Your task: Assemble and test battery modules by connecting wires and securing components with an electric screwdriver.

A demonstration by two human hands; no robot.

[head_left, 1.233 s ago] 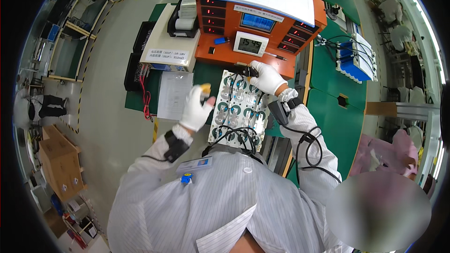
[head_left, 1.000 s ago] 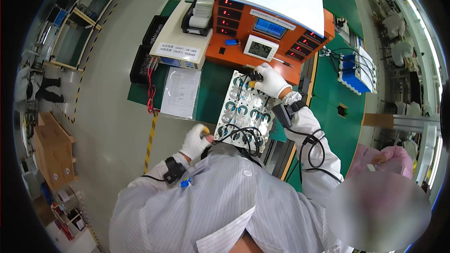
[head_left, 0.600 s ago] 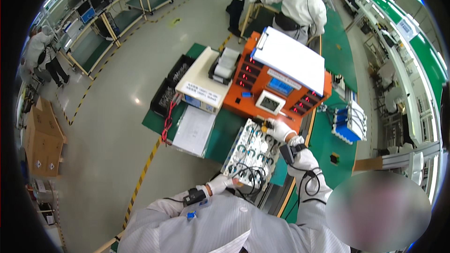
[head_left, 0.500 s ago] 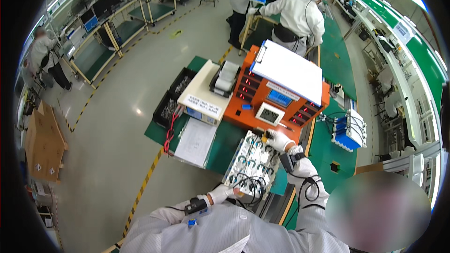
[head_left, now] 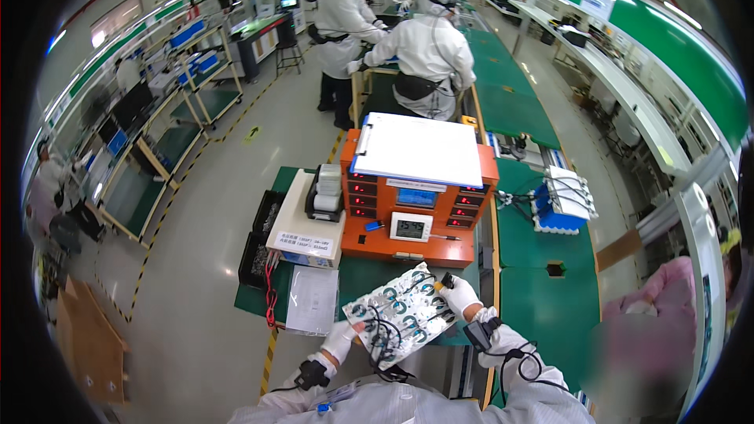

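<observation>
In front of me is a battery pack (head_left: pixel 408 308) with a white and silver top, several dark ring-shaped spots and loose black leads. It lies at a slant over the green bench. My left hand (head_left: pixel 343 339), gloved with bare fingertips, grips its near left edge. At the far right corner my right hand (head_left: pixel 460 296), also gloved, is closed on a black-and-yellow connector (head_left: pixel 443 283). Just beyond stands an orange tester (head_left: pixel 369 245) with red digit displays and a blue screen. A white clipboard (head_left: pixel 420 148) lies on top of it.
Left of the tester stand a cream instrument (head_left: pixel 302 224) with red leads, black bins (head_left: pixel 255 255) and a paper sheet (head_left: pixel 312 298). A blue battery pack (head_left: pixel 559 208) sits on the line at right. Two co-workers (head_left: pixel 430 55) stand beyond; a person in pink (head_left: pixel 656 306) is at right.
My view has shifted, and the tester appears further left and lower. The battery pack has turned clockwise. My right hand, with the connector, has drawn back from the tester's base.
</observation>
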